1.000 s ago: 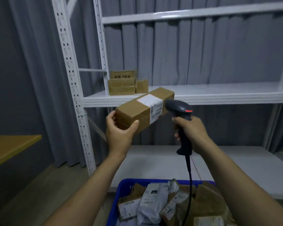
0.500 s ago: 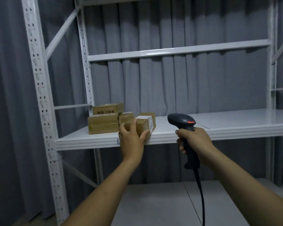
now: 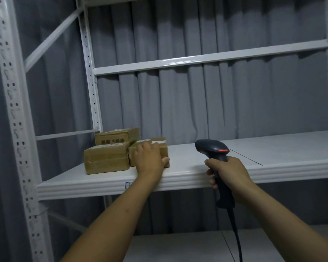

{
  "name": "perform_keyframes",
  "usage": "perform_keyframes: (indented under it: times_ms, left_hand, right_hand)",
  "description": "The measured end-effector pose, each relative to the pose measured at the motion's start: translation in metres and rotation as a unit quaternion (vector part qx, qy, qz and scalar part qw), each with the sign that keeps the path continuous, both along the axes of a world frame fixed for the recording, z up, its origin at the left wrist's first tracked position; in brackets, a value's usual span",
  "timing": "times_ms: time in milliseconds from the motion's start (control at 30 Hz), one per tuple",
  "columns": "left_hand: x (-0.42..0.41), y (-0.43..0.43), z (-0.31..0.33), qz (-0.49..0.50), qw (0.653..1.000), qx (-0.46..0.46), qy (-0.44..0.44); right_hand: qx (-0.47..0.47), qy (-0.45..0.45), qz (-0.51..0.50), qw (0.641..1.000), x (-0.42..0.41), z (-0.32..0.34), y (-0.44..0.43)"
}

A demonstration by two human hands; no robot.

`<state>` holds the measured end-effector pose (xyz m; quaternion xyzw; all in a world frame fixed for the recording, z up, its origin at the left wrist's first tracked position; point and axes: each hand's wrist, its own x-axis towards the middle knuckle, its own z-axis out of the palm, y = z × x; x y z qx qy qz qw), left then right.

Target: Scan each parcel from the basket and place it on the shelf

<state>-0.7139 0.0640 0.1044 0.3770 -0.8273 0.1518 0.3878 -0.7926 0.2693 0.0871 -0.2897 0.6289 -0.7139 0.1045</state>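
While the long brown cardboard parcel with a white label (image 3: 163, 150) lies flat on the middle board of the white metal shelf (image 3: 197, 167), the left hand (image 3: 150, 160) holds it at its near end. Fingers (image 3: 145, 147) are curled over the top face and the thumb presses the front right corner, so the parcel is gripped. It sits near the left end of the board, its left side touching a larger brown taped carton (image 3: 106, 157). A second brown carton with dark print (image 3: 117, 137) stands just behind that one, against the grey pleated curtain (image 3: 178, 101).

The right hand (image 3: 228, 176) is closed round the handle of a black handheld barcode scanner (image 3: 212, 150), held upright in front of the shelf edge, well to the right of the parcel. A red strip shows on the scanner head. Its black cable (image 3: 236, 233) hangs down from the handle base and out of view.

A perforated white upright post (image 3: 13, 129) stands at the left. A small label on the shelf's front edge is partly hidden by the left forearm; its text cannot be read.
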Motion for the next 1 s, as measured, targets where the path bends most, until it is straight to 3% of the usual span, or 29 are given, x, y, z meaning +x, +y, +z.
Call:
perform_keyframes:
  times_ms: [167, 333, 700, 1000]
  left_hand:
    - [0.011, -0.036, 0.000, -0.134, 0.983, -0.021, -0.123]
    - [0.015, -0.069, 0.004, -0.117, 0.971, 0.000, -0.210]
    - [-0.016, -0.085, 0.009, -0.103, 0.965, 0.088, -0.224]
    - [0.058, -0.036, -0.012, -0.175, 0.969, 0.063, -0.164]
  right_hand:
    - [0.014, 0.018, -0.001, 1.000, -0.008, -0.002, -0.005]
    - [0.025, 0.024, 0.002, 0.999, -0.009, -0.002, -0.016]
    - [0.050, 0.028, 0.017, 0.998, 0.002, -0.004, -0.035]
    - [0.065, 0.019, 0.026, 0.997, 0.074, -0.012, 0.009]
